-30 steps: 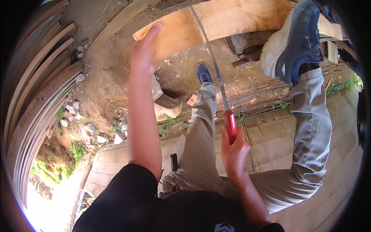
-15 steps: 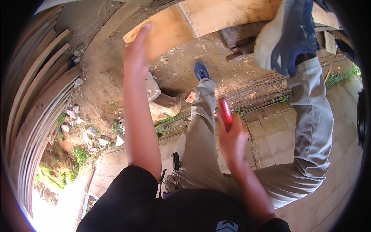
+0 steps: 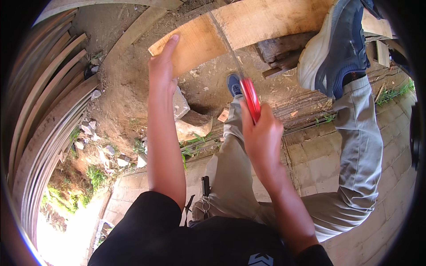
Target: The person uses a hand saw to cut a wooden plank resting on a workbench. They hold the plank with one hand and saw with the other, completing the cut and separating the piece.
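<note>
A wooden plank (image 3: 270, 20) stretches across the far side of the view. My left hand (image 3: 162, 66) grips its left end, thumb lying on the upper face and the other fingers mostly hidden beneath. In my right hand (image 3: 262, 139) is the red handle of a handsaw (image 3: 250, 98), fingers wrapped round it. The saw's thin blade runs away from me across the plank, a short way right of my left hand, along a line where the cut seems to lie. My right shoe (image 3: 339, 48) is raised at the plank's right part; the contact is partly hidden.
Dark wood blocks (image 3: 284, 48) lie under the plank. Long boards (image 3: 49, 128) are stacked at the left. Stones (image 3: 179, 104) and wood scraps dot the dirt ground, with thin rods (image 3: 306, 117) beside the paving (image 3: 319, 148). My left shoe (image 3: 234, 84) stands on the dirt.
My right hand and the saw handle have moved forward, toward the plank, and slightly left. My left hand keeps its hold on the plank end; the whole view has shifted a little.
</note>
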Available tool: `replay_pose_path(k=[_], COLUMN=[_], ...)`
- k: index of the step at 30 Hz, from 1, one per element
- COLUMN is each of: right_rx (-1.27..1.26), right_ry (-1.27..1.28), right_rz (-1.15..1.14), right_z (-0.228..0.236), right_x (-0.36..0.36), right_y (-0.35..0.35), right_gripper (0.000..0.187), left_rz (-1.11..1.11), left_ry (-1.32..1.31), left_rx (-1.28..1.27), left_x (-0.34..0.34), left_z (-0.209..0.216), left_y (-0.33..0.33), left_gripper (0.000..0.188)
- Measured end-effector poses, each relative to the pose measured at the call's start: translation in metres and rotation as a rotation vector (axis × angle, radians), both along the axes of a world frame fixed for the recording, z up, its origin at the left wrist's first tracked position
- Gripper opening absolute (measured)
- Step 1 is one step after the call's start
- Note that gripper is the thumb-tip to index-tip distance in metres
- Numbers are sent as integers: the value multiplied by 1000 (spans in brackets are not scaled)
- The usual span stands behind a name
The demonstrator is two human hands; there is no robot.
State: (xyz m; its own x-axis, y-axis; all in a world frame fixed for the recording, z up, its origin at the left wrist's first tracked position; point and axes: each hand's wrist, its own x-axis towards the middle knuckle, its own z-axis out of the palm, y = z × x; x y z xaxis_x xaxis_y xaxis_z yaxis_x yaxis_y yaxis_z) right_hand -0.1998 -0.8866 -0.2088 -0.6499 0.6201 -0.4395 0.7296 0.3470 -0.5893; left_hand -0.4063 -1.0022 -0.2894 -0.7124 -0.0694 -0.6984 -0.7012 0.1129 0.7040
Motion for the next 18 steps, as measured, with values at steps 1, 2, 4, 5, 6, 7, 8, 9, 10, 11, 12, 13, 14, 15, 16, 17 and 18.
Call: replay_pose_path(k=[1,2,4,5,6,7,8,9,10,11,12,13,14,15,16,17,18], right_rx=[35,66,92,88,79,68,58,49,61,76,92,102,112,116,103,102,104], right_ry=[21,47,33,-5,-45,-52,-68,-84,-34,9,17,36,56,56,-7,-64,-114], right_rz=[19,39,50,44,40,29,17,4,12,23,36,53,71,50,59,63,70], right_z=[-1,-5,-3,9,15,13,14,16,9,3,0,-3,-2,3,8,11,13], right_x=[4,12,46,80,98,96,91,82,59,31,15,0,-9,-4,24,65,87], right_y=[0,0,-6,-14,-18,-16,-18,-19,-19,-16,-14,-11,-9,-2,-4,-10,-12], right_gripper=[31,31,31,32,32,32,32,31,31,30,30,30,30,31,31,31,32], left_rz=[-7,-13,-7,7,24,7,-10,-28,-12,4,17,-5,-25,-44,-43,-47,-45], left_ry=[-7,-9,-20,-29,-39,-26,-23,-20,-9,-5,-8,6,20,34,-2,-30,-52], left_rx=[8,13,-6,-28,-55,-23,10,44,42,44,43,50,56,62,-3,-54,-104], left_x=[-1,-5,-8,-7,-5,-4,0,4,4,2,3,1,-2,-5,-5,-8,-10], left_z=[1,3,5,5,4,3,3,2,-1,-3,-5,-3,-1,1,3,5,5], left_y=[0,-1,-2,3,5,7,7,7,5,1,-1,0,0,0,0,4,10], left_gripper=[51,51,50,49,49,54,58,63,58,52,46,46,46,46,47,48,49])
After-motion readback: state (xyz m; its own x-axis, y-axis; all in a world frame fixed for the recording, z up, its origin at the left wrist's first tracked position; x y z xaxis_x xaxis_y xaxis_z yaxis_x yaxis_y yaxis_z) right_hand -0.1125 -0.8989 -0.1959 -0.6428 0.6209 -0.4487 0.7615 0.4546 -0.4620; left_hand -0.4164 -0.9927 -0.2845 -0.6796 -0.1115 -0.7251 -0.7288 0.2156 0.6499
